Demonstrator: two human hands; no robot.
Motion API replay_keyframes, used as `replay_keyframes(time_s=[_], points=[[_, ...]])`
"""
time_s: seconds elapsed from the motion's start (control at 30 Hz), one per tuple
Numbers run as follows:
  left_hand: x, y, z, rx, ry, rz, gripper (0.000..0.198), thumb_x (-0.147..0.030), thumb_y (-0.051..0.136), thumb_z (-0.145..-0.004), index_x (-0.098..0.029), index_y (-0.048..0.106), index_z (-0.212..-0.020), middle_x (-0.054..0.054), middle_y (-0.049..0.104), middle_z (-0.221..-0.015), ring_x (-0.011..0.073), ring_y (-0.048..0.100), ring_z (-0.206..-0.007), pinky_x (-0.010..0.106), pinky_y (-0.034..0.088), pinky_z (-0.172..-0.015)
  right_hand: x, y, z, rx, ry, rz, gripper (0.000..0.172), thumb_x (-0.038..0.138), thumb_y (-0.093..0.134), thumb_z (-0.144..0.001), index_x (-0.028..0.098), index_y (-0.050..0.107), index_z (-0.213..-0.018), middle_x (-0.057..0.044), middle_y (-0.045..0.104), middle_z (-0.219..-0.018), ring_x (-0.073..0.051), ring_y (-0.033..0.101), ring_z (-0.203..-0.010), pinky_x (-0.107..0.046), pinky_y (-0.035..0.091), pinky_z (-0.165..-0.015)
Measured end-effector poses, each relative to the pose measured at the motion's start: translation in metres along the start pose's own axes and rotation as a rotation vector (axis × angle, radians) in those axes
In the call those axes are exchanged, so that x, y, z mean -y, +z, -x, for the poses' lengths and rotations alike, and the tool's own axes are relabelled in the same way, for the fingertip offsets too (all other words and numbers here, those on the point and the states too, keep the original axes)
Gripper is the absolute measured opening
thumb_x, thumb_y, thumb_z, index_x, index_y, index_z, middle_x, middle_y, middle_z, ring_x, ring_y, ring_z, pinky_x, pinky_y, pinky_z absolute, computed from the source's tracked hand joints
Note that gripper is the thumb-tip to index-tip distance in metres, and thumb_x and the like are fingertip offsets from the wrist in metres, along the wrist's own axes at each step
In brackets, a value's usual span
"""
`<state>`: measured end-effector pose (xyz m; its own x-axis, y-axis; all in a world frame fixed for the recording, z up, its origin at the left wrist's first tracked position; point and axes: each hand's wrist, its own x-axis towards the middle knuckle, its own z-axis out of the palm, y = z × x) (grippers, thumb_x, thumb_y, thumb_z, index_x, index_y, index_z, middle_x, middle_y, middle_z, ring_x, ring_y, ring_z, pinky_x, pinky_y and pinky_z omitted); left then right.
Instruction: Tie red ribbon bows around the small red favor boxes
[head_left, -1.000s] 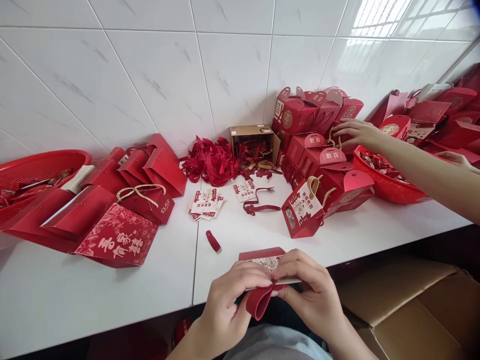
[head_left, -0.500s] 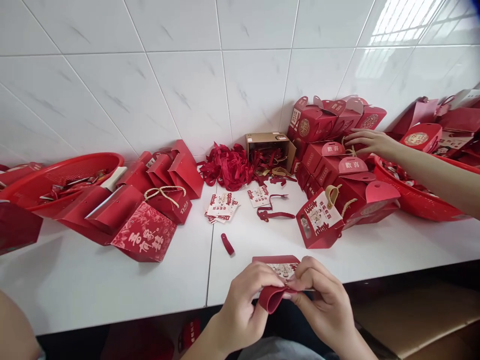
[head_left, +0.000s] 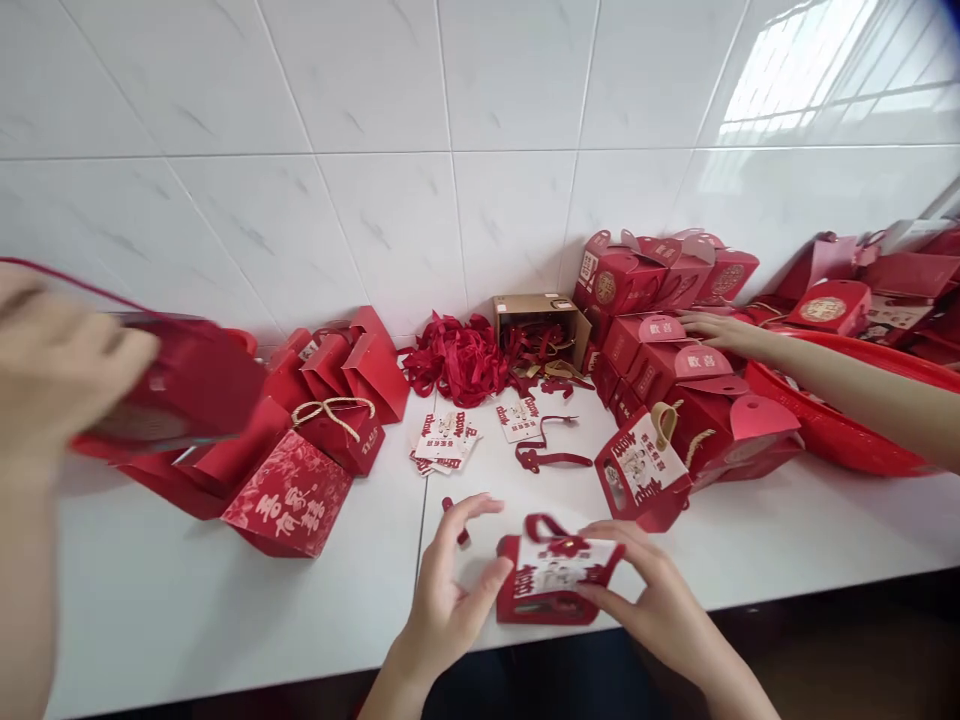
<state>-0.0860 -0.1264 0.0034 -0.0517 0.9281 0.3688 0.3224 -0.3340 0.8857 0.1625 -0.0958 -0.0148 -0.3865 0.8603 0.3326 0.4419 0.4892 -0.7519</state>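
A small red gift box (head_left: 551,608) with a white printed card (head_left: 551,565) on its front stands at the table's front edge. It carries a dark red loop handle (head_left: 545,524) and a flower-shaped piece at the top. My right hand (head_left: 649,585) grips the box's right side between thumb and fingers. On the other side, my left hand (head_left: 454,590) is open, fingers spread, its thumb close to the box's left edge; I cannot tell whether they touch. A loose dark red strap (head_left: 456,520) lies just behind my left fingers, partly hidden.
At left, another person's blurred hand (head_left: 67,370) carries a red box (head_left: 180,380). A further person's arm (head_left: 795,360) reaches across a red basket (head_left: 840,440) to stacked red boxes (head_left: 652,345). Printed cards (head_left: 444,440), ribbons (head_left: 461,360) and a cardboard box (head_left: 544,305) sit between.
The box now stands upright on the table with its handle showing; before, both hands pinched a red strip over it. My left hand has let go. Another person's hand with a box has entered at left.
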Motion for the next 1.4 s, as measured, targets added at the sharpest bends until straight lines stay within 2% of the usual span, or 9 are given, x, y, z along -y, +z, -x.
replay_keyframes(time_s=[0.13,0.23,0.47,0.6,0.8,1.0,1.13,1.27,1.4], points=[[0.026,-0.033,0.005,-0.418,-0.128,-0.192,0.031,-0.039,0.061,-0.088,-0.022,0.057,-0.113,0.011,0.064,-0.118,0.026,0.058,-0.117,0.042,0.045,-0.101,-0.028,0.01,0.0,-0.386,0.13,0.144,0.025,0.044,0.069,-0.081,0.021,0.061,-0.085,-0.006,0.06,-0.082,-0.019,0.056,-0.063,-0.03,0.049,-0.051],[0.045,-0.057,0.009,-0.548,-0.242,-0.32,0.032,-0.045,0.061,-0.085,-0.021,0.058,-0.106,0.01,0.065,-0.113,0.0273,0.062,-0.11,0.043,0.048,-0.095,-0.041,0.021,-0.014,-0.696,0.299,0.194,0.037,0.053,0.071,-0.075,0.02,0.056,-0.08,-0.004,0.052,-0.076,-0.015,0.048,-0.053,-0.031,0.045,-0.047],[0.068,-0.079,-0.017,-0.448,-0.297,-0.452,0.026,-0.036,0.065,-0.081,-0.021,0.062,-0.102,0.009,0.068,-0.109,0.0243,0.068,-0.092,0.032,0.054,-0.076,-0.042,0.039,-0.035,-0.765,0.339,-0.119,0.064,0.045,0.075,-0.073,0.016,0.047,-0.123,-0.012,0.052,-0.11,-0.018,0.063,-0.072,-0.035,0.057,-0.061],[0.08,-0.075,-0.059,-0.346,-0.277,-0.484,0.027,-0.034,0.072,-0.075,-0.016,0.066,-0.093,0.001,0.069,-0.092,0.0135,0.067,-0.075,0.018,0.047,-0.066,-0.031,0.053,-0.023,-0.817,0.19,-0.11,0.054,0.032,0.071,-0.079,0.021,0.045,-0.125,-0.015,0.04,-0.126,-0.015,0.061,-0.075,-0.034,0.057,-0.061],[0.101,-0.059,-0.102,-0.323,-0.263,-0.538,0.026,-0.033,0.073,-0.073,-0.011,0.065,-0.086,-0.001,0.063,-0.085,0.0145,0.063,-0.09,0.016,0.04,-0.071,-0.002,0.085,-0.003,-0.56,-0.051,-0.095,0.03,0.016,0.056,-0.09,0.022,0.048,-0.118,-0.015,0.045,-0.121,-0.019,0.06,-0.085,-0.035,0.056,-0.063],[0.122,-0.044,-0.108,-0.338,-0.288,-0.541,0.024,-0.02,0.082,-0.065,-0.017,0.06,-0.075,0.004,0.062,-0.082,0.0253,0.062,-0.085,0.034,0.045,-0.076,0.003,0.104,0.003,-0.276,-0.028,-0.082,0.021,0.015,0.049,-0.092,0.022,0.052,-0.112,-0.014,0.051,-0.119,-0.018,0.062,-0.084,-0.033,0.057,-0.067],[0.12,-0.036,-0.107,-0.242,-0.225,-0.453,0.016,-0.017,0.077,-0.071,-0.018,0.064,-0.08,0.003,0.064,-0.08,0.0215,0.064,-0.075,0.033,0.049,-0.072,0.002,0.111,-0.001,-0.047,-0.035,-0.082,0.017,0.014,0.046,-0.092,0.022,0.058,-0.102,-0.011,0.056,-0.114,-0.02,0.066,-0.091,-0.033,0.058,-0.076],[0.101,-0.039,-0.089,-0.238,-0.151,-0.382,0.011,-0.019,0.064,-0.083,-0.021,0.065,-0.094,0.004,0.07,-0.092,0.0186,0.067,-0.073,0.032,0.054,-0.069,0.002,0.119,-0.017,0.075,0.068,0.021,0.023,0.017,0.05,-0.089,0.018,0.06,-0.11,-0.013,0.059,-0.116,-0.022,0.069,-0.085,-0.037,0.059,-0.073],[0.077,-0.063,-0.038,-0.423,-0.077,-0.43,0.017,-0.025,0.068,-0.08,-0.023,0.064,-0.097,0.006,0.066,-0.105,0.0282,0.066,-0.1,0.042,0.056,-0.083,0.01,0.128,-0.04,0.17,0.109,0.152,0.036,0.026,0.059,-0.087,0.015,0.059,-0.121,-0.014,0.059,-0.12,-0.027,0.07,-0.09,-0.04,0.059,-0.071]])
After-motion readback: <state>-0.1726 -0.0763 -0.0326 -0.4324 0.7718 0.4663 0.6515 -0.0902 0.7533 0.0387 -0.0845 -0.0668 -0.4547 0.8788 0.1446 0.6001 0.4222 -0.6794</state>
